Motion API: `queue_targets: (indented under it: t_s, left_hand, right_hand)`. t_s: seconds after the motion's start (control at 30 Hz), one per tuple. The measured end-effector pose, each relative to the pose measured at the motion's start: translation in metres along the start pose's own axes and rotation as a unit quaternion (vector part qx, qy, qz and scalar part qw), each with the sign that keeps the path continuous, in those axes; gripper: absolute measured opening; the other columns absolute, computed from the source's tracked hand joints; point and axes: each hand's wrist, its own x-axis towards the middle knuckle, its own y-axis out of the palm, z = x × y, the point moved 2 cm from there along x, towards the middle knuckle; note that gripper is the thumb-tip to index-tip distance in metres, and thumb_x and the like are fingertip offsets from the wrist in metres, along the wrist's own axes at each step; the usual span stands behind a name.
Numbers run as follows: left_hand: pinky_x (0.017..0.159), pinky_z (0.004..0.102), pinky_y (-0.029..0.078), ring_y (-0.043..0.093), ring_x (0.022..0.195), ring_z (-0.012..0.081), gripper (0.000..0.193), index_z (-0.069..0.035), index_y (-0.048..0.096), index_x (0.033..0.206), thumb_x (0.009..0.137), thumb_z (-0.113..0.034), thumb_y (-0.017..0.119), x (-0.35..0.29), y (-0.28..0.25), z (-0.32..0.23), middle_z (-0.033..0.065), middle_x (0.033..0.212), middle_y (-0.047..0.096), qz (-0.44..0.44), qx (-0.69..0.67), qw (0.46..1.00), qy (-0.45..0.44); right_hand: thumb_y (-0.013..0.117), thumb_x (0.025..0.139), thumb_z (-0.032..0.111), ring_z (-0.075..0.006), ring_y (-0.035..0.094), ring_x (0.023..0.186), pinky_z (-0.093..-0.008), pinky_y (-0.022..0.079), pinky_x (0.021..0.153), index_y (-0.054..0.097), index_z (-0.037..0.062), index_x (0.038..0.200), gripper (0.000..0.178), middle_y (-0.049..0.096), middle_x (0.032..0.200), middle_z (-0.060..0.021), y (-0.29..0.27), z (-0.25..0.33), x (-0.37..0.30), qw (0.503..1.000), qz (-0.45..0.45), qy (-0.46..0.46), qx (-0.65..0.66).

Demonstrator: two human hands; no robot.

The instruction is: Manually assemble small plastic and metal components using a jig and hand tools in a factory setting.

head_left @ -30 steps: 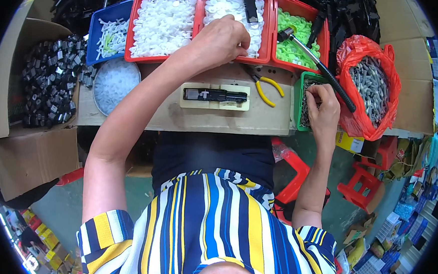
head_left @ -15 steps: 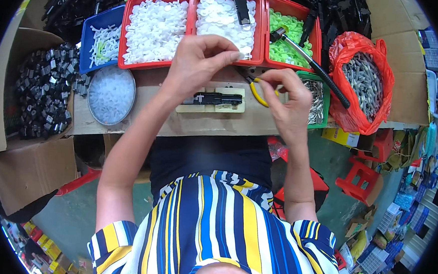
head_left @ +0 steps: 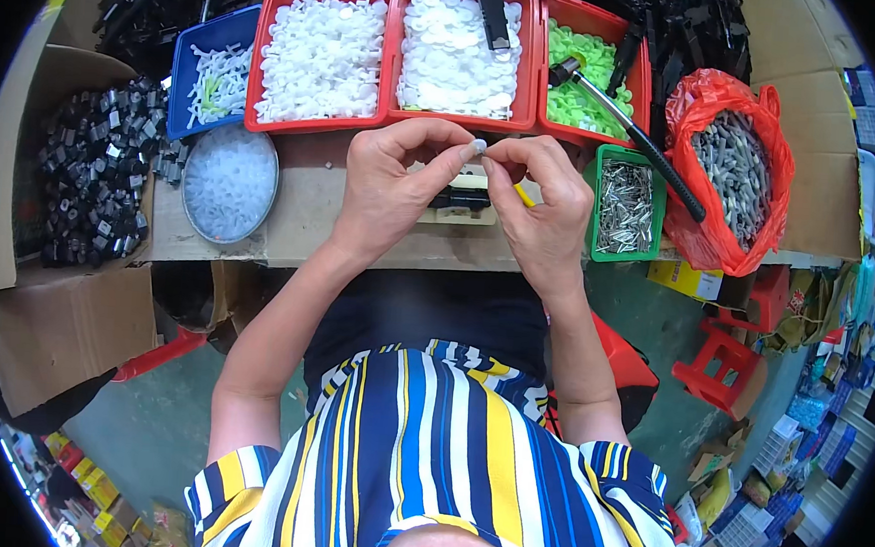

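My left hand (head_left: 395,186) pinches a small white plastic piece (head_left: 478,147) between thumb and forefinger, just in front of the white disc bin (head_left: 457,69). My right hand (head_left: 544,202) is closed too, its fingertips meeting the piece from the right; anything else in that pinch is too small to make out. Below the hands, partly covered by them, lies a cream fixture (head_left: 481,216) with a black part (head_left: 459,198) set in it. The yellow handle of the pliers (head_left: 529,193) shows only a little behind my right fingers.
Bins of white stemmed pieces (head_left: 322,58) and green pieces (head_left: 581,52) flank the discs. A hammer (head_left: 641,143) lies across the green bin. Metal pins fill a green tray (head_left: 641,254); a red bag (head_left: 691,98) holds grey pieces. A round dish (head_left: 274,195) stands left, near a carton (head_left: 7,187).
My left hand has moved back from the disc bin with the white piece. My right hand has moved left, so the fingertips of both hands now meet over the fixture.
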Motion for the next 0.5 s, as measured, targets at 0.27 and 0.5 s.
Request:
queue_targets:
  t_s: [0.27,0.5]
  left_hand:
    - [0.063,0.0264,0.052,0.066,0.071,0.0141,0.013,0.002,0.072,0.095,0.081,0.0,0.072,-0.009,0.003,-0.008,0.0091,0.084,0.071,-0.04,0.147,0.981,0.117]
    - [0.066,0.0344,0.053,0.066,0.076,0.028,0.014,0.002,0.068,0.087,0.073,0.005,0.072,-0.014,0.001,-0.012,0.0134,0.081,0.068,-0.062,0.264,0.911,0.312]
  right_hand:
    - [0.069,0.08,-0.005,-0.023,0.065,0.071,-0.0329,0.051,0.063,0.064,-0.0024,0.091,0.013,0.063,0.084,-0.0117,0.002,0.001,-0.005,1.0,-0.002,-0.007,0.01]
    - [0.069,0.085,0.001,-0.0144,0.064,0.073,-0.0257,0.049,0.067,0.066,-0.0013,0.095,0.011,0.066,0.087,-0.0086,0.013,-0.007,-0.012,0.985,-0.003,0.102,0.14]
